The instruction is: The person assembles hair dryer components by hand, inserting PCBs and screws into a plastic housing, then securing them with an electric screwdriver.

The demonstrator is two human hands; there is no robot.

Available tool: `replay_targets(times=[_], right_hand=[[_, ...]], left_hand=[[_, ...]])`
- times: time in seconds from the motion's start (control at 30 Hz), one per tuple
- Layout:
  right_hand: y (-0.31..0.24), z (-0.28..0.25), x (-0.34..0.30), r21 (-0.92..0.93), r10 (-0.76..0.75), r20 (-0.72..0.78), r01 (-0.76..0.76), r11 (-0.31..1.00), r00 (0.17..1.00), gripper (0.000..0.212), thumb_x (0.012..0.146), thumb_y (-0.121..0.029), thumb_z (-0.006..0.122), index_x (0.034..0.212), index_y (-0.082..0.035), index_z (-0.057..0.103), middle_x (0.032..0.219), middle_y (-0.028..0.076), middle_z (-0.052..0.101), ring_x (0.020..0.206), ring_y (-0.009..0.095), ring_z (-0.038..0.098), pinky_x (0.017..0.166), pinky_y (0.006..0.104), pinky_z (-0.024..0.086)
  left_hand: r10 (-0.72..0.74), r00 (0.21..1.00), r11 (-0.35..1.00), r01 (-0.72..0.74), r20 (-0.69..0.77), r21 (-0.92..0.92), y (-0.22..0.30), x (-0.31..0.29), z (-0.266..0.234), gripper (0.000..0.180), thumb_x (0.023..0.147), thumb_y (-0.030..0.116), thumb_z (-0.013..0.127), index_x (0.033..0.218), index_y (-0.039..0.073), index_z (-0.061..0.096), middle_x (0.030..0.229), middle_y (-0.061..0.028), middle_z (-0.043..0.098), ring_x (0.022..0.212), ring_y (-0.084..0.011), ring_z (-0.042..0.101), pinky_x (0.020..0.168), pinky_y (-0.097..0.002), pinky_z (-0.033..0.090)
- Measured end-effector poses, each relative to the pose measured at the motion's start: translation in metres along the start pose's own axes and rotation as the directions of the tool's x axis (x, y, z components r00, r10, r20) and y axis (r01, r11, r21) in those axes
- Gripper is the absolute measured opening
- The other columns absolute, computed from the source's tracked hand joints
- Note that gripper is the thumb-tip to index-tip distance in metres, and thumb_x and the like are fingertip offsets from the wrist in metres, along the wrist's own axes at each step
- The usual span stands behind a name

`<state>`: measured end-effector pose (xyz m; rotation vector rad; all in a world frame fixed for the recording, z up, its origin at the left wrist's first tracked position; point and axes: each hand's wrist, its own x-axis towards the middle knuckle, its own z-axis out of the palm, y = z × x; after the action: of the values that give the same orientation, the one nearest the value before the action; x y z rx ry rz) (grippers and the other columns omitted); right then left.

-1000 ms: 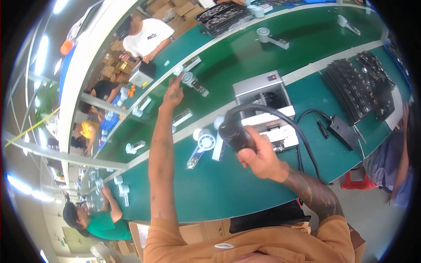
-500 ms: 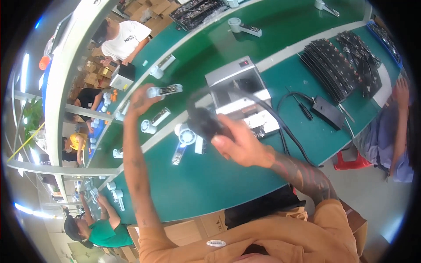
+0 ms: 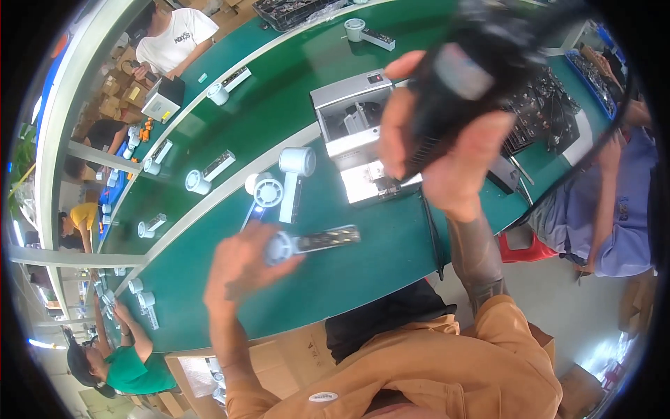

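Note:
My left hand [image 3: 241, 262] grips a light blue handheld fan [image 3: 328, 239] by its round head, above the near part of the green bench. The fan's handle points right, with its inside parts exposed. My right hand [image 3: 464, 164] is wrapped around a black corded power tool [image 3: 457, 77], raised close to the camera and blurred; its tip cannot be made out. Just beyond my left hand, a fan with a slatted face [image 3: 268, 193] and another pale blue fan [image 3: 297, 164] lie together. Left of the tool stands a silver-grey box-shaped machine [image 3: 352, 129] with an open top.
Several fans, one of them a fan with an open handle [image 3: 209, 171], lie spaced along the green belt [image 3: 279, 91] behind a pale rail [image 3: 230, 178]. Dark parts [image 3: 551, 105] and a blue tray [image 3: 590, 84] are at the right. Co-workers sit at the left and right.
My left hand has brought a fan from over the belt toward me and to the right. My right hand has lifted the black tool up and rightward, nearer the camera.

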<state>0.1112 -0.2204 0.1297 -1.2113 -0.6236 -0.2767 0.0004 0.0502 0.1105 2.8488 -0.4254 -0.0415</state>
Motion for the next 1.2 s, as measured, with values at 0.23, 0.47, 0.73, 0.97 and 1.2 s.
replay_targets(times=[0.23, 0.47, 0.73, 0.97, 1.2], right_hand=[[0.016, 0.006, -0.017, -0.069, 0.063, -0.012, -0.063, 0.996, 0.998, 0.108, 0.076, -0.093, 0.042, 0.114, 0.008, 0.051, 0.06, 0.003, 0.056, 0.046, 0.008, 0.046, 0.044, 0.0226, 0.035], [0.011, -0.008, -0.019, 0.19, 0.313, 0.157, -0.339, 0.921, 0.937, 0.098, 0.086, -0.088, 0.026, 0.116, 0.003, 0.047, 0.057, 0.005, 0.053, 0.04, 0.011, 0.043, 0.041, 0.026, 0.038], [0.015, -0.015, -0.016, 0.143, 0.28, 0.149, -0.301, 0.943, 0.948, 0.1, 0.086, -0.088, 0.023, 0.118, 0.005, 0.044, 0.056, 0.005, 0.051, 0.041, 0.012, 0.045, 0.041, 0.0262, 0.04], [0.013, -0.016, -0.017, 0.137, 0.286, 0.142, -0.305, 0.943, 0.948, 0.103, 0.084, -0.089, 0.024, 0.12, 0.005, 0.042, 0.057, 0.006, 0.052, 0.041, 0.013, 0.045, 0.041, 0.0275, 0.041], [0.015, -0.017, -0.015, 0.12, 0.273, 0.153, -0.292, 0.949, 0.95, 0.103, 0.085, -0.089, 0.023, 0.121, 0.006, 0.042, 0.057, 0.007, 0.052, 0.041, 0.014, 0.046, 0.041, 0.0275, 0.042]], left_hand=[[-0.018, 0.996, 0.982, 0.034, -0.085, 0.188, 0.049, 0.009, 0.052, 0.046, 0.075, 0.042, 0.082, 0.106, 0.01, 0.069, 0.084, -0.0052, 0.062, 0.074, -0.025, 0.066, 0.06, -0.0388, 0.05], [0.339, 0.907, 0.937, -0.348, -0.248, 0.009, 0.041, 0.029, 0.092, 0.036, 0.081, 0.029, 0.078, 0.113, 0.012, 0.071, 0.095, -0.0015, 0.066, 0.102, -0.0233, 0.062, 0.083, -0.0382, 0.048], [0.216, 0.942, 0.949, -0.264, -0.255, -0.172, 0.046, 0.026, 0.096, 0.024, 0.078, 0.015, 0.081, 0.1, 0.008, 0.074, 0.099, -0.0016, 0.068, 0.103, -0.0245, 0.062, 0.084, -0.0378, 0.048], [0.149, 0.952, 0.964, -0.2, -0.266, -0.174, 0.055, 0.024, 0.093, 0.025, 0.076, 0.012, 0.082, 0.097, 0.004, 0.072, 0.1, -0.0055, 0.062, 0.104, -0.0264, 0.059, 0.085, -0.039, 0.046], [0.178, 0.951, 0.963, -0.221, -0.253, -0.151, 0.054, 0.023, 0.091, 0.025, 0.076, 0.01, 0.081, 0.098, 0.004, 0.07, 0.1, -0.0067, 0.061, 0.106, -0.0277, 0.059, 0.086, -0.0395, 0.046]])
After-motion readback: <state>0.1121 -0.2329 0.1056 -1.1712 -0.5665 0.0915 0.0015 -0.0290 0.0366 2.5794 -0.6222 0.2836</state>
